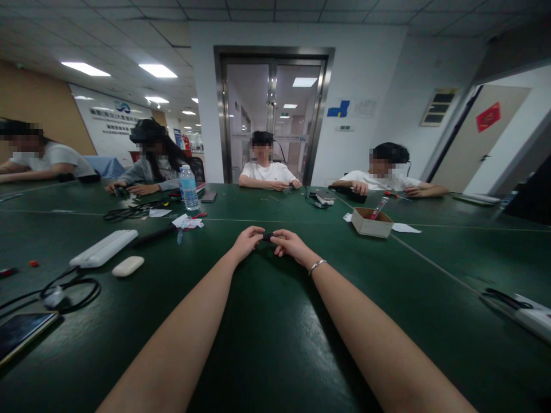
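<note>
Both my arms reach forward over the dark green table [258, 321]. A small black object [267, 237] is pinched between my hands near the middle of the view; what it is, I cannot make out. My left hand [248, 242] grips its left end with thumb and fingers. On its right end are the fingertips of my right hand [291, 246], the other fingers curled below. A silver bracelet [317, 267] circles my right wrist.
At left lie a white power bank [103, 248], a white case [128, 266], a black cable [88, 295] and a phone [26, 332]. Farther off stand a water bottle [188, 188] and a small box [371, 223]. Several people sit across the table.
</note>
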Demonstrator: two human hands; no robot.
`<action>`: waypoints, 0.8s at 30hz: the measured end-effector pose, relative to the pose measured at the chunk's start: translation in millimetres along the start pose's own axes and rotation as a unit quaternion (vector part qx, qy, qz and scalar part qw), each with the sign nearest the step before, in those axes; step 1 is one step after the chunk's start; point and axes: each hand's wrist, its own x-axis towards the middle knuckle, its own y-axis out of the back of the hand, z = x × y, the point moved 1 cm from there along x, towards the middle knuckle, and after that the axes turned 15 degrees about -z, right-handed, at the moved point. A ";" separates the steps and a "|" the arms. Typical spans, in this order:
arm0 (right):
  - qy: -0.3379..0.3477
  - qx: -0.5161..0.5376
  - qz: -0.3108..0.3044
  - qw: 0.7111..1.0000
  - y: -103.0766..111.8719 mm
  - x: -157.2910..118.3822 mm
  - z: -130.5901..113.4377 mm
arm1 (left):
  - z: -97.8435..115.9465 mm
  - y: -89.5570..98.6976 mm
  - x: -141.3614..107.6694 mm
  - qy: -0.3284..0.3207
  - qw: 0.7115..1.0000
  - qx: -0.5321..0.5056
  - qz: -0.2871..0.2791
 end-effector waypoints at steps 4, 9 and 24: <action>-0.026 -0.006 0.001 1.000 -1.0 0.0 -2.1 | 2.0 1.8 -3.5 -0.027 0.999 -0.028 -0.002; -0.037 -0.032 0.009 0.999 0.9 1.2 -1.5 | 3.7 4.7 -6.2 -0.043 0.997 -0.065 -0.022; -0.018 0.028 -0.057 0.998 -0.4 -10.4 -12.4 | -0.8 8.2 -3.4 -0.054 0.997 -0.040 -0.024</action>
